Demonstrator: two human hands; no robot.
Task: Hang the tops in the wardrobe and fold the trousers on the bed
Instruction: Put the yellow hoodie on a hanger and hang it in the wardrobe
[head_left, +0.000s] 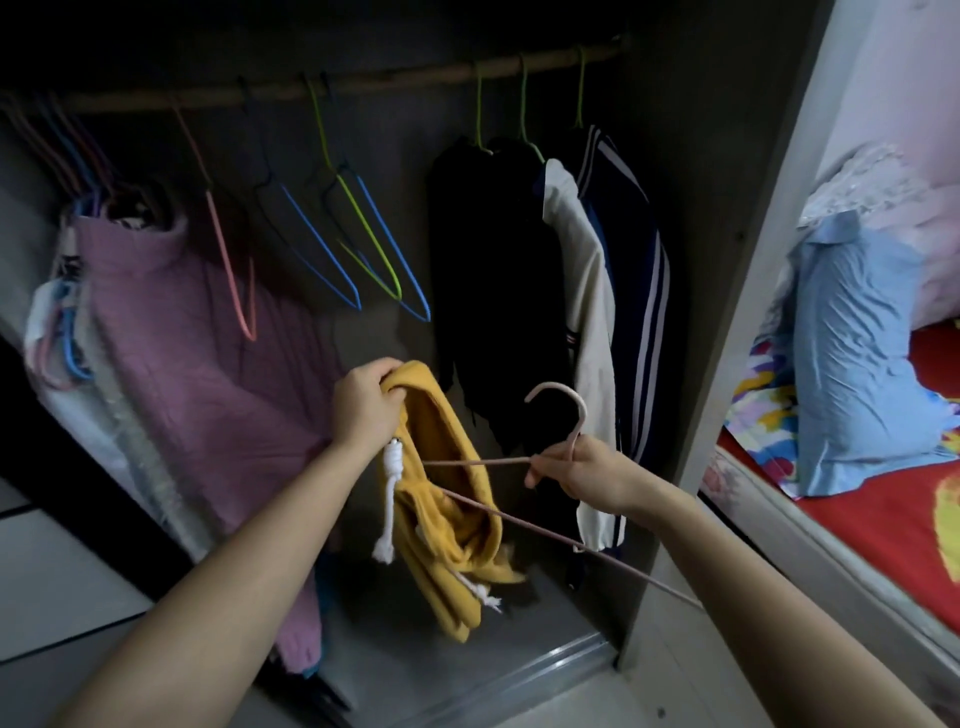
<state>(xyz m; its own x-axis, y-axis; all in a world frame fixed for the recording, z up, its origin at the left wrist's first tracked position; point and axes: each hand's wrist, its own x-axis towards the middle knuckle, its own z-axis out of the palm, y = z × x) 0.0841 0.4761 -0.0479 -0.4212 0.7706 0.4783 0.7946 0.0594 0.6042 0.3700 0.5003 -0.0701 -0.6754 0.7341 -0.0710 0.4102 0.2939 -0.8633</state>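
Note:
A yellow hoodie (452, 499) with white drawstrings hangs in front of the open wardrobe. My left hand (366, 402) grips its hood at the top edge. My right hand (576, 465) holds a pale pink hanger (566, 415) just below the hook. One arm of the hanger passes into the hoodie's neck opening; the other arm slants down to the right, outside the cloth. The wardrobe rail (363, 85) runs across the top, above both hands.
Several empty coloured hangers (358, 234) hang mid-rail. Dark tops, a cream top and a striped navy jacket (628, 291) hang at the right. A purple garment (171, 332) fills the left. Past the wardrobe's side panel (737, 291) lies the bed with a blue pillow (857, 358).

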